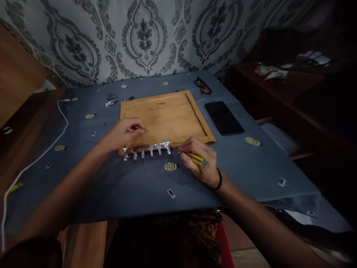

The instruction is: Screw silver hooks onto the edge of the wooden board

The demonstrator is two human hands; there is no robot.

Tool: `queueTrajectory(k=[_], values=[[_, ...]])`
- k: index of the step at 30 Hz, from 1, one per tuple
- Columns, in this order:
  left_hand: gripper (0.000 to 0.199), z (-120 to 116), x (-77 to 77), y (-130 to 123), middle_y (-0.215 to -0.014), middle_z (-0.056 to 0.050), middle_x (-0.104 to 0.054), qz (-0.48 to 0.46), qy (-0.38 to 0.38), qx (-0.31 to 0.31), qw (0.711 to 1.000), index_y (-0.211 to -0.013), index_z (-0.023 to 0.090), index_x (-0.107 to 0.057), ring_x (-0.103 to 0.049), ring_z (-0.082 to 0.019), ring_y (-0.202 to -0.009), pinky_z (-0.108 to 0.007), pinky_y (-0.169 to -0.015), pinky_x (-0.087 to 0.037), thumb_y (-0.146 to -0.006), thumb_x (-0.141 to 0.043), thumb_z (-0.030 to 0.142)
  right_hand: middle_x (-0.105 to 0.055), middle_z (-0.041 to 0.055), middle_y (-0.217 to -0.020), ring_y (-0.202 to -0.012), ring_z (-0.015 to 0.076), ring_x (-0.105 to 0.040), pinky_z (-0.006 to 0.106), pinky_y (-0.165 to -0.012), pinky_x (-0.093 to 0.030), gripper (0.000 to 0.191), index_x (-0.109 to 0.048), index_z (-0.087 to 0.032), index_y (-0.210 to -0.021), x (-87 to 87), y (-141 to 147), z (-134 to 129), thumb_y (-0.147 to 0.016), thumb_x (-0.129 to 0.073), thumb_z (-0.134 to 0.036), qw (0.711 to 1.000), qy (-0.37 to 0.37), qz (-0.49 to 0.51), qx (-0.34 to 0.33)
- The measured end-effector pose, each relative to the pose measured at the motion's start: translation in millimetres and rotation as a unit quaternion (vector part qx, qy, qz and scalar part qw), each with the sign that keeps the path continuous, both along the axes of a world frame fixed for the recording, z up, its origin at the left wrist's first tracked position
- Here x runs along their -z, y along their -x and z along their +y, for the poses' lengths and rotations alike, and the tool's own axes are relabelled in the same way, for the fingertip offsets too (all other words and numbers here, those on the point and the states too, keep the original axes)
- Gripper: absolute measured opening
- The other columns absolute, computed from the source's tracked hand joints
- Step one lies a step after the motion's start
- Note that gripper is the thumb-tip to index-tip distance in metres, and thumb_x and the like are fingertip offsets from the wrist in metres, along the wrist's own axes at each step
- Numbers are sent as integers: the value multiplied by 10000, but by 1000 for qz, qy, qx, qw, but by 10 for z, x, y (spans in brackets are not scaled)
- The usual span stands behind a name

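A framed wooden board (164,115) lies on the blue cloth. Along its near edge sits a row of several silver metal clips (151,150). My left hand (126,130) is over the board's left part, its fingers pinched together; whatever is between them is too small to name. My right hand (200,160), with a black band at the wrist, grips a yellow screwdriver (196,159) by the board's near right edge. The screwdriver's thin shaft points left toward the rightmost clip.
A black phone (224,118) and dark glasses (203,85) lie right of the board. More metal clips (111,100) rest behind it at the left. A white cable (41,155) runs down the table's left side. A patterned curtain (145,37) hangs behind.
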State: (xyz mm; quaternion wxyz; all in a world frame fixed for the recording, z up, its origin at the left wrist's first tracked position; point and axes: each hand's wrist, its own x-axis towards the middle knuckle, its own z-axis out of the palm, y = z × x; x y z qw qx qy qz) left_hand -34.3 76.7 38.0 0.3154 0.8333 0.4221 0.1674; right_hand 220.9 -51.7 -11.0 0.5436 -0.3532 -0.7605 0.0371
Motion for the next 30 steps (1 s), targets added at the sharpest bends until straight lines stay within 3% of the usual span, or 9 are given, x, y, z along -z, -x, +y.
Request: queueTrajectory(k=[3, 8, 20, 30], values=[[169, -11, -10, -375, -894, -41, -734, 7, 80, 125, 989, -905, 158, -697, -663, -162, -814, -276, -755, -514, -881, -628, 310, -623, -5, -768, -679, 134, -627, 262, -608, -514, 158, -550, -233, -857, -4, -1, 2, -999, -604, -189, 1000, -3, -4, 0], [88, 67, 72, -618, -766, 4, -680, 37, 142, 213, 966, -852, 152, -666, -603, -118, -681, -222, -648, -459, -868, -602, 212, -620, -1, -777, -690, 129, -627, 250, -627, -520, 159, -541, -234, -861, -5, -3, -1, -991, -610, -175, 1000, -2, -4, -5], [71, 195, 101, -707, -727, 2, -665, 63, 136, 250, 957, -778, 139, -662, -583, -113, -682, -199, -651, -443, -824, -620, 173, -619, 0, -782, -697, 131, -625, 254, -640, -514, 153, -544, -237, -866, -1, -13, -17, -986, -601, -161, 1000, 4, -17, 0], [125, 218, 76, -746, -802, -27, -707, 137, 118, 270, 946, -870, 131, -699, -613, -130, -707, -210, -638, -435, -840, -598, 199, -627, -4, -801, -722, 132, -629, 257, -657, -512, 130, -583, -237, -876, -5, -29, -29, -965, -604, -145, 1000, 21, -8, -12]])
